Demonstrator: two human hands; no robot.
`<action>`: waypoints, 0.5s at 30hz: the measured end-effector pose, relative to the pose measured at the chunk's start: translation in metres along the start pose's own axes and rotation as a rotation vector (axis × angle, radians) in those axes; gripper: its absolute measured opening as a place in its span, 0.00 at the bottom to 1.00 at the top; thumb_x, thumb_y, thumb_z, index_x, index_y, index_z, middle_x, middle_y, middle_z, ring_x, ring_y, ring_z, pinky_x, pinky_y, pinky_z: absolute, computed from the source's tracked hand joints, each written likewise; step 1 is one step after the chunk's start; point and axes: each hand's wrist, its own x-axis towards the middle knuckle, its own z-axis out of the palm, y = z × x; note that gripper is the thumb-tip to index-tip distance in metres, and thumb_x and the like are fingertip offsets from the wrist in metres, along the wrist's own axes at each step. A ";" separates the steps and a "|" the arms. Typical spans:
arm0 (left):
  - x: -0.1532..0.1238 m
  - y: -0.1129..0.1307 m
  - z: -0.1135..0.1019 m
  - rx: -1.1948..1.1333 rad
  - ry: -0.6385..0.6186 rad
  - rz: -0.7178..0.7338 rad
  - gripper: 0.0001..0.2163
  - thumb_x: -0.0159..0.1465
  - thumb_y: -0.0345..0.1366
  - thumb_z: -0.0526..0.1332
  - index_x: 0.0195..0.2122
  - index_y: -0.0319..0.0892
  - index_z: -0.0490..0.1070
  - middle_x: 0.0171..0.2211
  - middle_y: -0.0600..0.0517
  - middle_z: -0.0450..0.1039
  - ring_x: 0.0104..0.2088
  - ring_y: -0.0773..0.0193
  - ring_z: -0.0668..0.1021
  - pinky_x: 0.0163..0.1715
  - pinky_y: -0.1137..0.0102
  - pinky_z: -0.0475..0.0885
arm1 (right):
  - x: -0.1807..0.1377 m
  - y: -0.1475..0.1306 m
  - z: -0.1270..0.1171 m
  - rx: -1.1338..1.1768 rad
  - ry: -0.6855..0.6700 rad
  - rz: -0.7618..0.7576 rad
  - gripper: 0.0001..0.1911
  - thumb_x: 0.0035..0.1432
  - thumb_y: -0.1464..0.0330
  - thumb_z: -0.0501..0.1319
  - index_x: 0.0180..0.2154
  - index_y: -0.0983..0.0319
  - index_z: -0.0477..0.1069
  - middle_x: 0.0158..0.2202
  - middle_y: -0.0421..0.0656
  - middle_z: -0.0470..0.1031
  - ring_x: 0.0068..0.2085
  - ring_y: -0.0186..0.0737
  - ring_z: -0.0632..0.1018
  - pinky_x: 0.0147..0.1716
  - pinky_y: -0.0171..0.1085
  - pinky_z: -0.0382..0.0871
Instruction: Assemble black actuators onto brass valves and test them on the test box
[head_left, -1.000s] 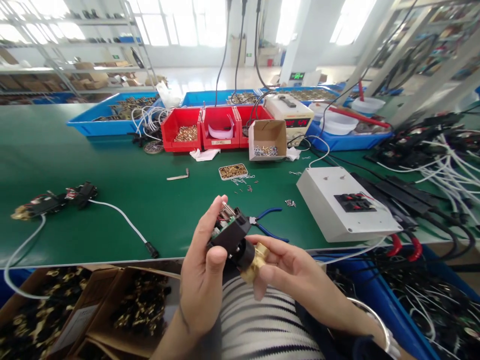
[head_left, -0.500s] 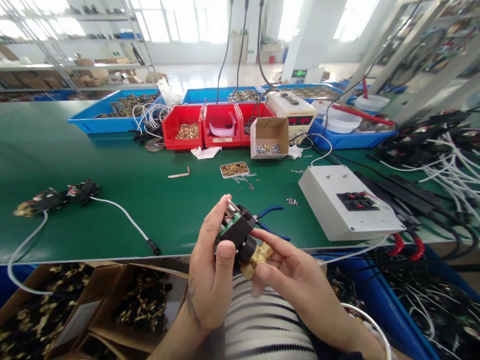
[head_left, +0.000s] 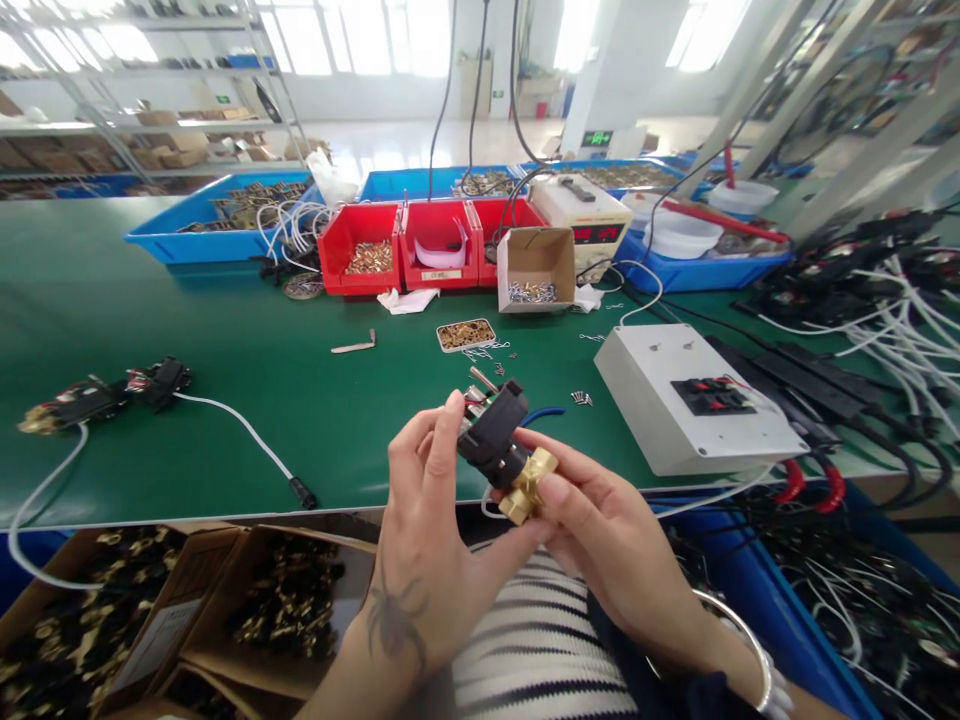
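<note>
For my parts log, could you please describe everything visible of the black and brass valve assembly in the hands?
The black and brass valve assembly is a black, plastic-looking block with metal pins at its top, joined to a brass fitting below. It is tilted, held over the near edge of the green table; left hand grips the block, right hand the brass.

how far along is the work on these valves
Done, it seems: one wired unit lies on the green table. In hand: the left hand and right hand both grip a black-and-brass valve. Left, probably: cartons at the lower left hold many more such parts.
</note>
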 end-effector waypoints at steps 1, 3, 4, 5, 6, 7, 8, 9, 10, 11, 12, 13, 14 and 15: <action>0.000 0.002 -0.001 0.041 0.002 -0.002 0.41 0.62 0.53 0.64 0.69 0.44 0.45 0.58 0.40 0.61 0.58 0.51 0.72 0.47 0.61 0.79 | 0.000 0.001 0.001 0.001 0.005 -0.002 0.18 0.59 0.58 0.69 0.51 0.51 0.76 0.32 0.39 0.76 0.21 0.24 0.64 0.18 0.23 0.59; 0.001 0.005 -0.001 0.095 0.002 -0.011 0.40 0.62 0.52 0.63 0.69 0.43 0.45 0.55 0.40 0.63 0.54 0.52 0.74 0.42 0.63 0.80 | -0.001 0.002 0.003 -0.001 0.017 -0.004 0.17 0.59 0.58 0.68 0.50 0.50 0.76 0.31 0.38 0.74 0.21 0.24 0.62 0.18 0.24 0.59; 0.001 0.006 0.000 0.110 0.011 -0.018 0.40 0.62 0.51 0.63 0.69 0.42 0.46 0.54 0.41 0.64 0.53 0.53 0.74 0.41 0.63 0.80 | -0.001 0.003 0.003 -0.004 0.021 -0.002 0.16 0.59 0.58 0.68 0.50 0.50 0.76 0.30 0.38 0.74 0.20 0.24 0.61 0.18 0.25 0.60; 0.001 0.007 0.001 0.115 0.029 -0.023 0.39 0.62 0.50 0.63 0.68 0.42 0.48 0.54 0.41 0.64 0.52 0.53 0.74 0.42 0.62 0.80 | -0.001 0.003 0.002 -0.013 0.018 0.000 0.16 0.60 0.57 0.67 0.49 0.50 0.76 0.30 0.37 0.73 0.20 0.24 0.60 0.19 0.25 0.61; 0.000 0.007 0.002 0.109 0.053 -0.029 0.37 0.62 0.48 0.64 0.67 0.41 0.50 0.53 0.41 0.65 0.52 0.53 0.74 0.43 0.62 0.79 | -0.001 0.002 0.001 -0.043 0.007 -0.003 0.16 0.60 0.56 0.67 0.49 0.51 0.76 0.29 0.37 0.73 0.19 0.24 0.60 0.20 0.27 0.63; -0.001 0.007 0.004 0.093 0.083 -0.035 0.36 0.61 0.46 0.65 0.66 0.41 0.52 0.52 0.42 0.66 0.51 0.53 0.74 0.44 0.61 0.79 | 0.001 0.001 -0.001 -0.099 -0.002 -0.023 0.17 0.60 0.55 0.66 0.50 0.51 0.75 0.29 0.37 0.73 0.20 0.26 0.61 0.21 0.28 0.65; -0.002 0.008 0.005 0.070 0.110 -0.038 0.35 0.60 0.44 0.65 0.65 0.40 0.54 0.51 0.42 0.66 0.51 0.54 0.74 0.45 0.61 0.79 | 0.003 0.000 -0.003 -0.181 0.003 -0.080 0.19 0.61 0.53 0.65 0.50 0.52 0.75 0.31 0.38 0.74 0.21 0.28 0.64 0.24 0.30 0.68; -0.003 0.008 0.006 0.041 0.129 -0.038 0.35 0.59 0.43 0.66 0.65 0.39 0.56 0.50 0.43 0.67 0.50 0.54 0.74 0.46 0.60 0.78 | 0.005 -0.002 -0.005 -0.279 0.025 -0.177 0.21 0.61 0.50 0.63 0.51 0.52 0.75 0.34 0.40 0.75 0.25 0.30 0.69 0.27 0.32 0.71; -0.004 0.009 0.007 0.007 0.134 -0.035 0.35 0.57 0.42 0.67 0.64 0.39 0.57 0.49 0.43 0.67 0.49 0.55 0.75 0.46 0.61 0.78 | 0.009 -0.005 -0.006 -0.376 0.062 -0.301 0.23 0.61 0.48 0.62 0.52 0.53 0.74 0.38 0.41 0.75 0.30 0.34 0.73 0.33 0.34 0.73; -0.005 0.010 0.008 -0.027 0.131 -0.030 0.36 0.56 0.41 0.67 0.64 0.38 0.57 0.47 0.44 0.67 0.48 0.55 0.75 0.46 0.61 0.79 | 0.013 -0.007 -0.007 -0.451 0.100 -0.428 0.25 0.61 0.46 0.60 0.53 0.52 0.73 0.42 0.42 0.75 0.37 0.37 0.75 0.40 0.36 0.73; -0.006 0.012 0.009 -0.059 0.119 -0.020 0.37 0.55 0.41 0.68 0.64 0.38 0.56 0.46 0.44 0.67 0.47 0.56 0.75 0.45 0.61 0.79 | 0.017 -0.010 -0.008 -0.488 0.126 -0.532 0.26 0.62 0.45 0.57 0.54 0.52 0.73 0.45 0.43 0.74 0.44 0.40 0.75 0.46 0.39 0.72; -0.007 0.013 0.009 -0.086 0.106 -0.005 0.38 0.54 0.41 0.69 0.64 0.38 0.56 0.46 0.44 0.67 0.45 0.56 0.76 0.45 0.61 0.79 | 0.021 -0.012 -0.007 -0.487 0.130 -0.592 0.26 0.63 0.44 0.55 0.55 0.51 0.72 0.47 0.43 0.73 0.48 0.42 0.74 0.50 0.41 0.70; -0.007 0.014 0.010 -0.103 0.092 0.011 0.40 0.53 0.42 0.70 0.64 0.38 0.56 0.46 0.44 0.67 0.45 0.56 0.76 0.44 0.61 0.80 | 0.024 -0.014 -0.005 -0.460 0.113 -0.603 0.26 0.65 0.45 0.53 0.54 0.51 0.72 0.47 0.43 0.73 0.50 0.44 0.74 0.52 0.43 0.69; -0.007 0.015 0.010 -0.113 0.081 0.027 0.41 0.52 0.42 0.71 0.65 0.39 0.55 0.45 0.45 0.68 0.44 0.56 0.76 0.44 0.60 0.80 | 0.026 -0.016 -0.003 -0.419 0.085 -0.582 0.24 0.67 0.46 0.51 0.53 0.51 0.73 0.47 0.43 0.74 0.49 0.45 0.74 0.52 0.44 0.69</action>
